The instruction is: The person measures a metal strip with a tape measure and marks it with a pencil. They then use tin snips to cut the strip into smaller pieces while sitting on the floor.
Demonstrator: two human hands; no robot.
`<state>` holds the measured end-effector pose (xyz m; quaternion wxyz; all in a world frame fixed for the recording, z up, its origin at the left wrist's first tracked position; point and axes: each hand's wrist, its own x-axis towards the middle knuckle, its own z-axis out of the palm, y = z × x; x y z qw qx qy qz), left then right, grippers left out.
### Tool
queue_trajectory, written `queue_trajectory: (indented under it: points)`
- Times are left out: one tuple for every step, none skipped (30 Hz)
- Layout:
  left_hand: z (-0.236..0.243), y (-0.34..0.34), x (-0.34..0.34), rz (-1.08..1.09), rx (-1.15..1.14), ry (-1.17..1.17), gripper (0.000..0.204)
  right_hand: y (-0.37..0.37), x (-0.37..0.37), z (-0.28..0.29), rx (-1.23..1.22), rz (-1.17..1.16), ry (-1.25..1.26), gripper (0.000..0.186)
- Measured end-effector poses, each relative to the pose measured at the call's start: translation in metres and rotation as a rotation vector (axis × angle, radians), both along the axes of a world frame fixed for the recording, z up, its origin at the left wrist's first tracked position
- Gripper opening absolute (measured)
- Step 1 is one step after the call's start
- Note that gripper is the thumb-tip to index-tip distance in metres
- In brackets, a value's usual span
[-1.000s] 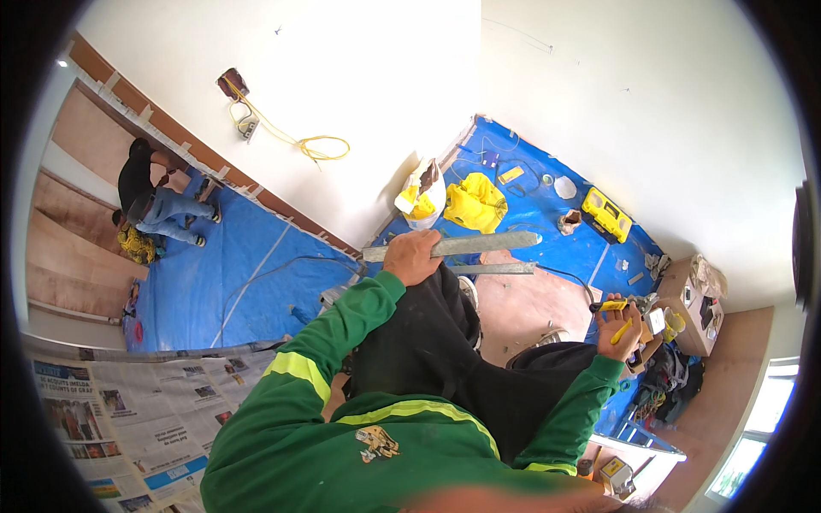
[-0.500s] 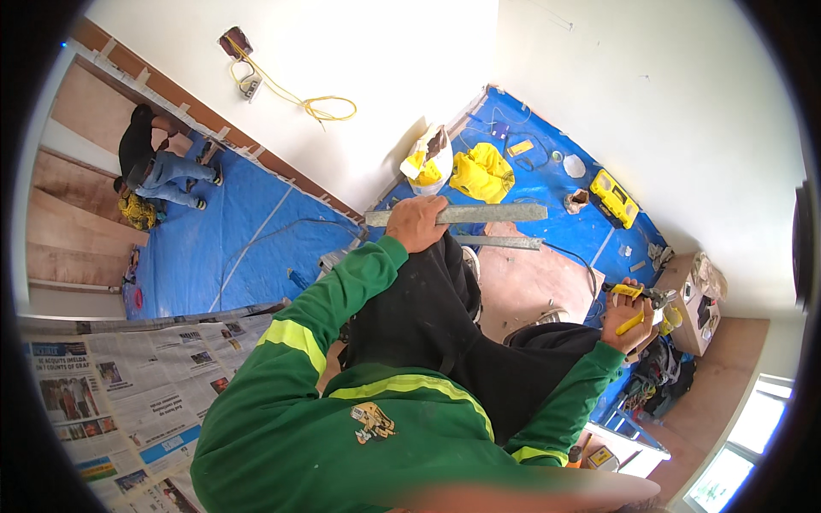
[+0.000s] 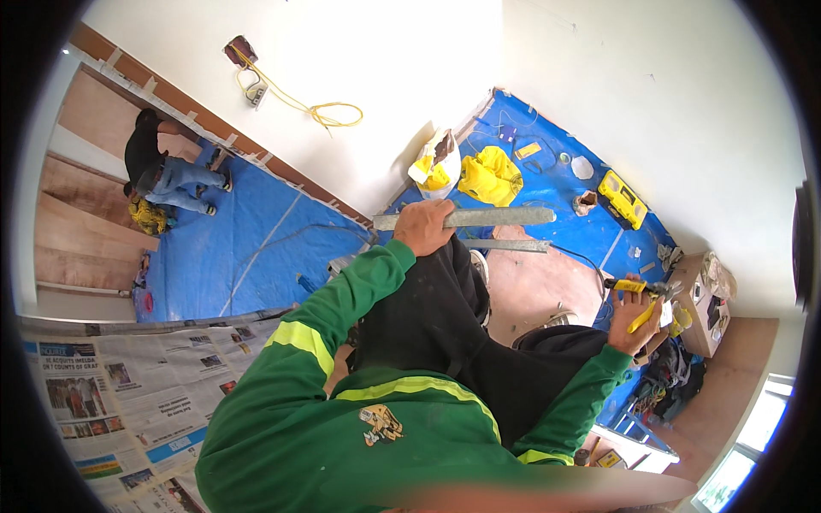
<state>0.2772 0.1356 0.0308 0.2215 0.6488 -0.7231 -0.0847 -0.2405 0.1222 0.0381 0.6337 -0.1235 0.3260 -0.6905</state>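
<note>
My left hand (image 3: 425, 227) grips a long grey metal channel strip (image 3: 496, 217) held level in front of me. A second grey metal strip (image 3: 511, 245) lies just below it on the floor. My right hand (image 3: 634, 318) is out to the right and holds yellow-handled snips (image 3: 640, 296). I wear a green top with yellow bands and black trousers, and my knees fill the middle of the view.
Blue tarp (image 3: 256, 248) covers the floor along a white wall. A yellow bag (image 3: 489, 175), a white bucket (image 3: 434, 169), a yellow tool case (image 3: 622, 198) and small items lie on it. Another person (image 3: 167, 179) crouches far left. Newspaper (image 3: 111, 402) covers the lower left.
The view has shifted a little; my left hand with the metal strip sits slightly higher and further right. My right hand keeps the snips and has barely moved.
</note>
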Motion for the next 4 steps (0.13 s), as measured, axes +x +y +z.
queue_trajectory:
  points:
    - [-0.001,-0.001,-0.001,-0.003,0.015,0.009,0.033,-0.002,0.002,0.002,-0.052,0.014,0.036,0.074]
    - [-0.003,-0.003,-0.001,-0.003,0.014,0.012,0.033,-0.003,0.006,0.005,-0.106,0.03,0.071,0.076]
    - [-0.004,-0.003,0.0,0.003,0.017,0.01,0.033,-0.004,0.01,0.008,-0.156,0.048,0.094,0.077]
    - [-0.004,-0.002,0.001,-0.002,0.02,0.026,0.035,-0.003,0.014,0.011,-0.168,0.058,0.138,0.081]
